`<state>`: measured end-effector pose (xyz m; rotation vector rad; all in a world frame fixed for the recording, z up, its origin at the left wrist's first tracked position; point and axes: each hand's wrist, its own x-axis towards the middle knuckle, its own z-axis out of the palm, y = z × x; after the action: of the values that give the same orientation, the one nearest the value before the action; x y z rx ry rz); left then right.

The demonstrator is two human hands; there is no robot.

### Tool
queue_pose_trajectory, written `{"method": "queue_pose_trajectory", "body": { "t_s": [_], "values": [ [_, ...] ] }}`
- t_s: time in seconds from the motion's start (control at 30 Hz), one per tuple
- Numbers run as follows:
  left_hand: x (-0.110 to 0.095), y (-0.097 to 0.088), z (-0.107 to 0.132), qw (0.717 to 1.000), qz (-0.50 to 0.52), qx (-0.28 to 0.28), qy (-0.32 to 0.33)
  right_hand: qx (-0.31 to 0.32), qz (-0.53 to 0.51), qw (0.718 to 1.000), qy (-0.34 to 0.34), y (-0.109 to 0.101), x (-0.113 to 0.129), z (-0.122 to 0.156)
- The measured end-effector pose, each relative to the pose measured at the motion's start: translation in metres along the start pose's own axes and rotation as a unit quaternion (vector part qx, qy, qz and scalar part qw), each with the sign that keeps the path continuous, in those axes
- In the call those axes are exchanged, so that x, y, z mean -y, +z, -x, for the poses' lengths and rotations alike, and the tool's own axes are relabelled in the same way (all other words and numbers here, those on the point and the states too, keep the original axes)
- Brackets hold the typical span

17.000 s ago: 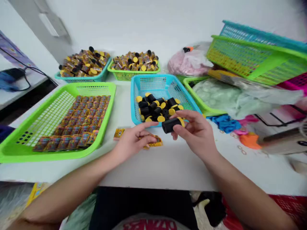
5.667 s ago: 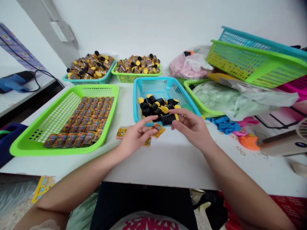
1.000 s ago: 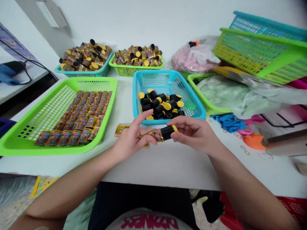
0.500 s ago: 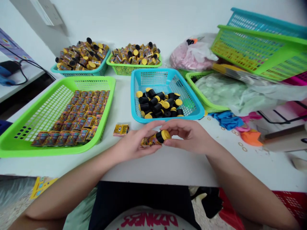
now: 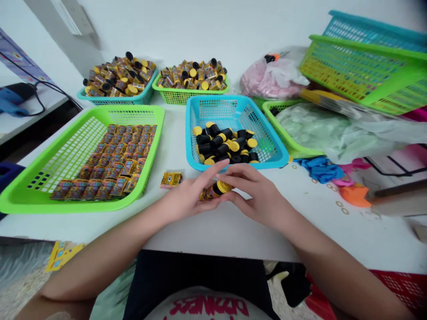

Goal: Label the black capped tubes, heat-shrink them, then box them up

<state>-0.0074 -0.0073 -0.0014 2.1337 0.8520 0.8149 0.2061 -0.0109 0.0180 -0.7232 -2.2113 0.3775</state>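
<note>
Just in front of the blue basket, both hands meet over a small black canister [image 5: 216, 190] with a yellow cap. A printed yellow label sleeve [image 5: 206, 194] sits around its lower part. My left hand [image 5: 183, 198] is closed around the sleeve, its index finger stretched along the far side. At the cap end, the fingers of my right hand [image 5: 255, 191] pinch the canister; they hide part of it. To the left of the hands lies a small stack of flat printed label sleeves [image 5: 171, 179] on the white table [image 5: 200, 235].
The blue basket [image 5: 191, 146] holds loose black canisters with yellow caps. A green basket [image 5: 154, 164] on the left has rows of labelled canisters. Behind stand two baskets heaped with labelled canisters [image 5: 191, 76]. Plastic bags [image 5: 310, 124], stacked baskets [image 5: 360, 71] and balloons [image 5: 320, 170] lie right.
My right hand has moved in closer to the left hand and over the cap. Less of the canister's black body shows above the sleeve. The view has shifted slightly.
</note>
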Motion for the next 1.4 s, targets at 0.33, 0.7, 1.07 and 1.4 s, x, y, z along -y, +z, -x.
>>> {"method": "queue_pose_trajectory", "body": {
  "t_s": [0.33,0.7,1.07,1.4],
  "values": [
    [-0.013,0.006,-0.011,0.896,0.414,-0.101,-0.122,0.038,-0.032,0.998,-0.047,0.006,-0.002,0.003],
    [-0.017,0.027,-0.005,0.866,0.484,0.013,-0.125,-0.045,0.019,0.998,-0.028,0.026,0.015,0.006],
    [-0.013,0.021,-0.007,0.962,0.249,-0.094,-0.064,-0.038,0.172,0.97,-0.167,0.029,0.007,0.003],
    [-0.058,-0.098,0.052,0.947,-0.166,-0.203,-0.186,-0.023,0.233,0.967,0.1,-0.031,-0.056,-0.033]
  ]
}}
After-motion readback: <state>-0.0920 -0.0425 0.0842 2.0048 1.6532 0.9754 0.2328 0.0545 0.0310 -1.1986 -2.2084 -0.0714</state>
